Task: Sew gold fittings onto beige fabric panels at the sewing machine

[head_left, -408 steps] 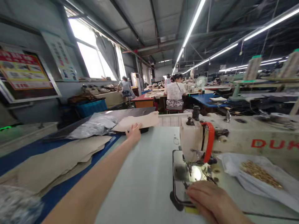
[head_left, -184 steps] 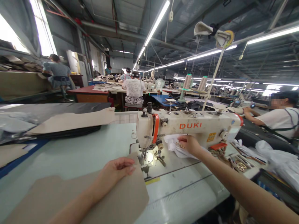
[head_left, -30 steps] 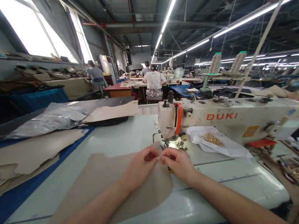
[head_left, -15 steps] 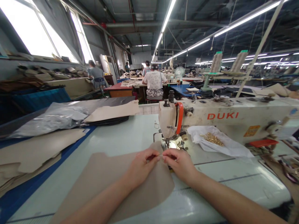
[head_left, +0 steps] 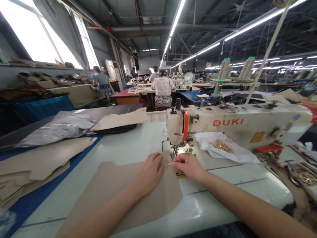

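A large beige panel (head_left: pixel 116 195) lies on the pale table, its upper right corner by the needle of the sewing machine (head_left: pixel 203 120). My left hand (head_left: pixel 150 172) rests flat on the panel with fingers stretched out, holding nothing. To its right, my right hand (head_left: pixel 189 167) pinches a small beige tab (head_left: pixel 170 163) that has a little metal ring at its left end. The tab sits over the panel's right edge, just in front of the presser foot. Its right end is hidden by my fingertips.
On the machine bed, a white cloth (head_left: pixel 241 156) holds small gold metal pieces (head_left: pixel 220 146). Cut beige panels (head_left: pixel 47 155) and a clear plastic bag (head_left: pixel 59 124) lie at left. A person (head_left: pixel 162 86) sits further ahead, and thread cones (head_left: pixel 224 69) stand at right.
My left hand has let go of the small tab and flattened onto the panel. My right hand still pinches the tab, with the ring now showing. The view has shifted slightly.
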Demonstrator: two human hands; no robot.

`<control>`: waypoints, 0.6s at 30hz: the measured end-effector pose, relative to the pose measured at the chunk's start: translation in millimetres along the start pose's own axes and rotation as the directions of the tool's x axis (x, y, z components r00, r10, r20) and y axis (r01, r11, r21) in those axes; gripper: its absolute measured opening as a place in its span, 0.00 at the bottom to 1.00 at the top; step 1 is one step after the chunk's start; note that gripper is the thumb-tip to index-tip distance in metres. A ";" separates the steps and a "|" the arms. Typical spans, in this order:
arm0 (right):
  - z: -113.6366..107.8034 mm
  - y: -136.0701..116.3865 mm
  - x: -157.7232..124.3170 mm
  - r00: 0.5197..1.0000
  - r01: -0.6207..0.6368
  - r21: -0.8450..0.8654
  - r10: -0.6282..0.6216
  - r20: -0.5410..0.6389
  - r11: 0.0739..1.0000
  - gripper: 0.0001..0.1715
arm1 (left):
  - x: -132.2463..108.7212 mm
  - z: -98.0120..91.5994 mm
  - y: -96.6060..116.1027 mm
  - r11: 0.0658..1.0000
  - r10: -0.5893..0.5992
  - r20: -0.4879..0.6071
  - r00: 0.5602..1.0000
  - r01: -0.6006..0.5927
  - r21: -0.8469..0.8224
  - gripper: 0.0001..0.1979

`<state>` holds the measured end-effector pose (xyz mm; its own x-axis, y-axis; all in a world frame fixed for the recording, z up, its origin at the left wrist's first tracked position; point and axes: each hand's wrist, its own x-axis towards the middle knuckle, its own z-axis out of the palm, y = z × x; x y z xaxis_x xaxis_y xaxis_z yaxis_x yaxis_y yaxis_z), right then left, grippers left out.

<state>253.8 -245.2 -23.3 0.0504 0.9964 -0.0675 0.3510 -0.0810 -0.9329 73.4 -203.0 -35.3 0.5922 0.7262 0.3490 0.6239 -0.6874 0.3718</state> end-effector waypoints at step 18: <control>0.2 -16.2 21.0 0.966 -0.171 -0.109 0.188 0.180 0.979 0.11 | -4.6 0.7 25.4 0.992 0.125 -0.071 0.990 -0.124 0.023 0.09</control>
<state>249.0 -223.0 -9.7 -0.0533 0.9510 -0.3044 0.4368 -0.2519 -0.8635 86.8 -223.9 -28.0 0.6279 0.6330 0.4528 0.5576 -0.7718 0.3058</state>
